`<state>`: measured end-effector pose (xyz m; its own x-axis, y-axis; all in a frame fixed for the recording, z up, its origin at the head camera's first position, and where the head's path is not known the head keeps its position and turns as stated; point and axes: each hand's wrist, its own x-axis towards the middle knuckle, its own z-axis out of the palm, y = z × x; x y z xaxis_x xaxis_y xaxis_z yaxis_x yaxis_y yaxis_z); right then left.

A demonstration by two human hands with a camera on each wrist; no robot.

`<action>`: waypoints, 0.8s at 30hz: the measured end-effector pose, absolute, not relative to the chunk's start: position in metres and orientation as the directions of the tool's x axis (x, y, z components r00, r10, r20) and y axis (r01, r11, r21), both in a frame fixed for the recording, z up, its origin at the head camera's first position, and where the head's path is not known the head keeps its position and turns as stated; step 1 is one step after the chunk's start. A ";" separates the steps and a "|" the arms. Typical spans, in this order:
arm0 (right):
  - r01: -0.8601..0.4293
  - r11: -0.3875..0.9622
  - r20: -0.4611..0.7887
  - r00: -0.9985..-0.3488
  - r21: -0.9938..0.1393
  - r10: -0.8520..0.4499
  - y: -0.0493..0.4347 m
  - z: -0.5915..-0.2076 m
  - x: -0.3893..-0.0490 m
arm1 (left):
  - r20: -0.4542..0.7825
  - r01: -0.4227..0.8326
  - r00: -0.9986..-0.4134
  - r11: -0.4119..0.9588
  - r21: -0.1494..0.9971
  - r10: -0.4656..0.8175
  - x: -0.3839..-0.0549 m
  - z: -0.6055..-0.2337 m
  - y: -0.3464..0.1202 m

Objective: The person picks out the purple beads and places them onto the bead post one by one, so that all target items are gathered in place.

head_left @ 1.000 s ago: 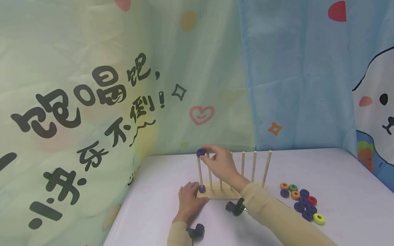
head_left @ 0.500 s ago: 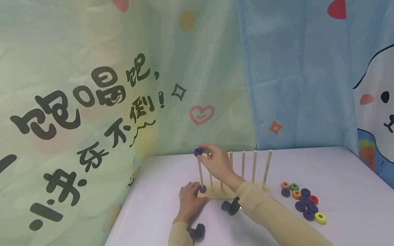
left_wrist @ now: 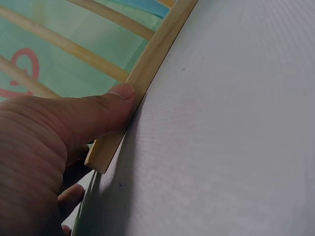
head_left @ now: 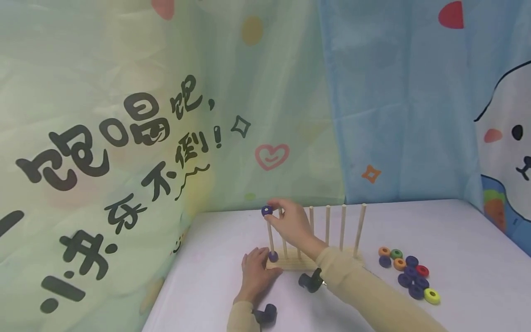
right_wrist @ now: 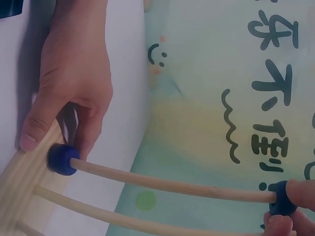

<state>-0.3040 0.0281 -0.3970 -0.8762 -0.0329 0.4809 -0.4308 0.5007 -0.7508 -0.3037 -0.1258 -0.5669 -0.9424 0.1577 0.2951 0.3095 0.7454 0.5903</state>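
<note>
- Here's the right hand (head_left: 292, 223), thumb and fingers pinching a blue ring (right_wrist: 282, 199) right at the tip of the end peg (head_left: 271, 236).
- Left hand (head_left: 255, 274) grips the wooden base (head_left: 296, 264), thumb on its front edge.
- A lower ring (head_left: 273, 257) sits at the peg's foot.
- Threading, by the look of it; next seems to call for squaring the hole and easing it down.

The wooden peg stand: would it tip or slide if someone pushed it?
The wooden peg stand likely feels stiff: its pegs and base look like solid wood. Pushed high, it might tip, the pegs being tall above a narrow base. Pushed low, it may barely slide while the left hand grips one end.
</note>
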 end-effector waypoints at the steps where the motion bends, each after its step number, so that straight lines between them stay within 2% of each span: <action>1: -0.432 0.498 0.482 -0.876 -0.751 -0.033 0.028 -0.398 -0.304 | 0.295 0.309 -0.943 0.746 0.590 0.157 -0.303 -0.567 -0.126; 24: -0.417 0.506 0.463 -0.886 -0.755 -0.039 0.030 -0.399 -0.300 | 0.311 0.322 -0.937 0.744 0.586 0.161 -0.303 -0.566 -0.126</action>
<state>-0.2996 0.0297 -0.3990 -0.8856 -0.0395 0.4628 -0.4170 0.5064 -0.7548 -0.3034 -0.1260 -0.5664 -0.9368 0.1612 0.3107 0.3222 0.7439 0.5855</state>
